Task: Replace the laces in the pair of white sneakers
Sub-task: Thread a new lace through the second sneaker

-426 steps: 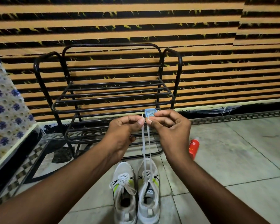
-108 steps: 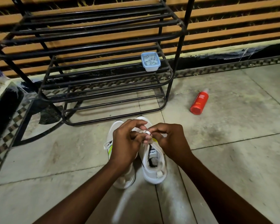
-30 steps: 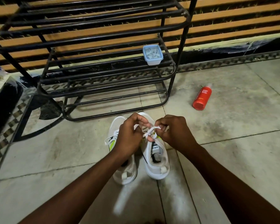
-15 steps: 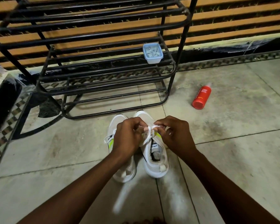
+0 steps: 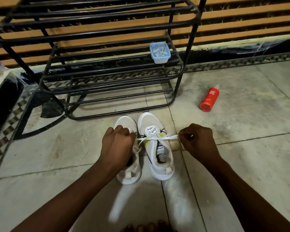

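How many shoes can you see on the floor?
2. The left sneaker lies partly under the left hand; the right sneaker sits beside it, its lace pulled sideways.

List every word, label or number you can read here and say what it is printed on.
"FOAM BODY WASH": white print on the red bottle lying on the floor.
Tongue label of the right sneaker: dark print, too small and blurred to read.
Smaller print lower on the bottle: unreadable.
Blue container on the rack: no text visible.
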`<move>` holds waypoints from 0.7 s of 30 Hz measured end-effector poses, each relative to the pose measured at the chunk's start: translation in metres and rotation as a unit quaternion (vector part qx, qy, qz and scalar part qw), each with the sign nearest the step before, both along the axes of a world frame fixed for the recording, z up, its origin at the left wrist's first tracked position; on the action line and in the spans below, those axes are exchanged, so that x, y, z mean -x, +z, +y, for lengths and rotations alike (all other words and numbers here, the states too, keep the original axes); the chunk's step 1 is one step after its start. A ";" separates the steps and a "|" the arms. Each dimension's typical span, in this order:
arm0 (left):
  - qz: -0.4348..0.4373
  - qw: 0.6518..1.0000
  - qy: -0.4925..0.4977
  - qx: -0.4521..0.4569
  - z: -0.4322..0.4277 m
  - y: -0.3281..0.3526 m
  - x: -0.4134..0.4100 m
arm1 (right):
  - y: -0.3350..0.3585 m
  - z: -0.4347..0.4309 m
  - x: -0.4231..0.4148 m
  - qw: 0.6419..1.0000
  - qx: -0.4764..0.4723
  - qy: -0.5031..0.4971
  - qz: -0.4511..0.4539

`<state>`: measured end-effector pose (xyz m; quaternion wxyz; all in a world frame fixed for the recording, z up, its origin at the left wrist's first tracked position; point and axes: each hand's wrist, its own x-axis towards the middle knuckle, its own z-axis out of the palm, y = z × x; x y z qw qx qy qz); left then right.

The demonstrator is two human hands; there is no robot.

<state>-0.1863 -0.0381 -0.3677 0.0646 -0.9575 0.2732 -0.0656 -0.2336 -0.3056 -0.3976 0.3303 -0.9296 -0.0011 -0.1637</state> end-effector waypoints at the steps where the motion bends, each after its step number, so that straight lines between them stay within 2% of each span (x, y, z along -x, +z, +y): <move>1: -0.005 1.000 -0.012 -0.010 0.002 0.002 0.001 | 0.000 -0.001 0.000 1.000 0.006 -0.001 0.005; 21: -0.047 0.988 -0.096 -0.113 0.006 0.011 -0.011 | -0.014 -0.007 0.005 0.992 0.098 0.005 0.075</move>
